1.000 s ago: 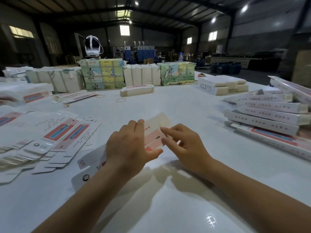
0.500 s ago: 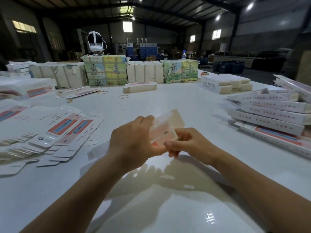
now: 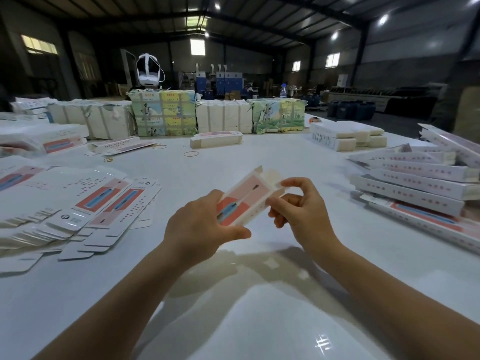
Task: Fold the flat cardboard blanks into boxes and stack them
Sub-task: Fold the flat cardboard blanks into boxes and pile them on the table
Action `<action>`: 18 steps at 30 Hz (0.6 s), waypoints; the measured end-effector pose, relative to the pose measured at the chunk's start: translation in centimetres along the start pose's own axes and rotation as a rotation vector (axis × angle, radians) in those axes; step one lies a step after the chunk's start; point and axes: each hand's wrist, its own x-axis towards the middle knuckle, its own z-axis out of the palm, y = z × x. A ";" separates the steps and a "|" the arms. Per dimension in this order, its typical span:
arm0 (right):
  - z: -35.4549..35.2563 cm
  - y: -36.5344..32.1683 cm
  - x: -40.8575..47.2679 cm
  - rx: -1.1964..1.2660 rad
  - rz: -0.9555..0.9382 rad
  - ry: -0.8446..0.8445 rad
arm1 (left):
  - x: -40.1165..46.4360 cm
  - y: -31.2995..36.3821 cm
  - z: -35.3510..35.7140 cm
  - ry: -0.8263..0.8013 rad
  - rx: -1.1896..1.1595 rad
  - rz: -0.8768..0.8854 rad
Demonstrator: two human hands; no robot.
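A pink, red and white cardboard box [image 3: 244, 197], opened out into a long tube with its far end flaps standing up, is held above the white table [image 3: 259, 320]. My left hand [image 3: 200, 227] grips its near end, thumb underneath. My right hand [image 3: 298, 206] pinches its right side near the far flaps. Flat printed blanks [image 3: 85, 203] lie fanned out at the left. Several folded long boxes [image 3: 415, 183] are stacked at the right.
Strapped bundles of white and green printed packs [image 3: 163, 115] line the table's far side, with a white headset [image 3: 148, 71] on top. A single folded box [image 3: 215, 140] and rubber bands [image 3: 191, 153] lie mid-table. White packs [image 3: 345, 137] sit at the far right.
The blank has been lifted off the table and popped open from flat into a tube. Both hands have risen with it, and my right hand has moved to its far end.
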 end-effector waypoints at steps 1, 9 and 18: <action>0.2 0.2 -0.1 -0.011 -0.022 0.052 | 0.0 0.1 0.1 0.029 0.001 -0.001; 1.4 0.4 -1.0 -0.161 -0.123 0.117 | 0.0 0.7 1.2 0.094 0.013 -0.003; 1.0 -0.2 -1.2 -0.520 -0.391 0.143 | -0.3 0.1 0.9 0.127 0.144 0.024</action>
